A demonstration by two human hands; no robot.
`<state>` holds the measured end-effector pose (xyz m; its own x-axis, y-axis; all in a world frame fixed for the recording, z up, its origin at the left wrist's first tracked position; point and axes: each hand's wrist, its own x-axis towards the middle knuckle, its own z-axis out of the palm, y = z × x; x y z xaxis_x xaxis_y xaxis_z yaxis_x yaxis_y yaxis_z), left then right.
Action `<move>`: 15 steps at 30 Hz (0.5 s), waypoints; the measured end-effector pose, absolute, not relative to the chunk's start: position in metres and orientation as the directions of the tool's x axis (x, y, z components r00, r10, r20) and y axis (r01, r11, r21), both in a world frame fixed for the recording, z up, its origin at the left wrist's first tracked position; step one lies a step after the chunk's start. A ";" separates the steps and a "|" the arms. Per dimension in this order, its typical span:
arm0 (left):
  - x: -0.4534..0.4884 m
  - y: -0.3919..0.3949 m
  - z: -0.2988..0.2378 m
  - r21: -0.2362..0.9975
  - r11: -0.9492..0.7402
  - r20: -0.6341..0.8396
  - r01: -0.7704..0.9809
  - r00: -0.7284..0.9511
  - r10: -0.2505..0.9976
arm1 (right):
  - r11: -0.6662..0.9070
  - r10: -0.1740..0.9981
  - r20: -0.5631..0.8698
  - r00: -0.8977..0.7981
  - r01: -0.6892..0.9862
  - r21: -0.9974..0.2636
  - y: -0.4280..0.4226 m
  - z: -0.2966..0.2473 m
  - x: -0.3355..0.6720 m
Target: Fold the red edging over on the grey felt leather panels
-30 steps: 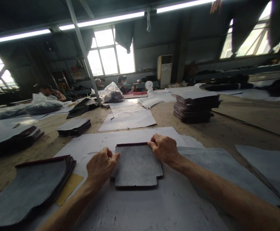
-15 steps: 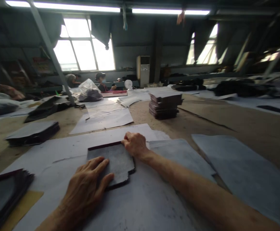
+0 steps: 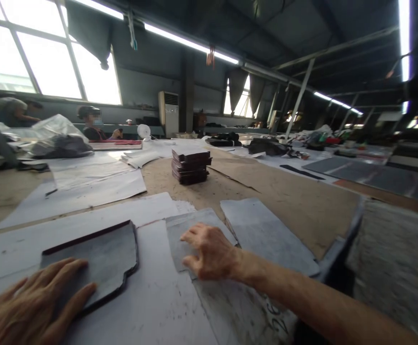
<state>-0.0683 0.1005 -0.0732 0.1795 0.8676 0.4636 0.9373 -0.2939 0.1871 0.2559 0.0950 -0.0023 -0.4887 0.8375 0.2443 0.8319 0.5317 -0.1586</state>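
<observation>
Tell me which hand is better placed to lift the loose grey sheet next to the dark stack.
Right, probably. The right hand lies on the grey sheet; the left hand is flat on the dark stack, apart from that sheet.

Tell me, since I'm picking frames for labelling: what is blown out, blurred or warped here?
Head view: the windows are blown out white and the ceiling tube lights glare; the left hand and the grey sheet at the right edge are blurred; wide-angle distortion tilts the posts; the right hand is fairly sharp.
</observation>
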 end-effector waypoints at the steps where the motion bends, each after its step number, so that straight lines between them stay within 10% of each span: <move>1: -0.067 0.099 -0.071 0.137 -0.292 0.459 0.946 0.201 0.865 | 0.549 0.828 0.227 -0.513 0.825 -0.137 0.088 -0.001 0.266; 15: -0.030 0.085 -0.001 0.045 -0.151 0.204 0.988 0.139 0.969 | 0.758 0.650 0.048 -0.759 0.651 0.029 0.077 0.013 0.295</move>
<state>-0.0296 0.0850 -0.0006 0.1389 0.9690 0.2042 0.9875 -0.1510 0.0450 0.2954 0.0771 0.0132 -0.7586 0.6499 0.0476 0.6514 0.7582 0.0292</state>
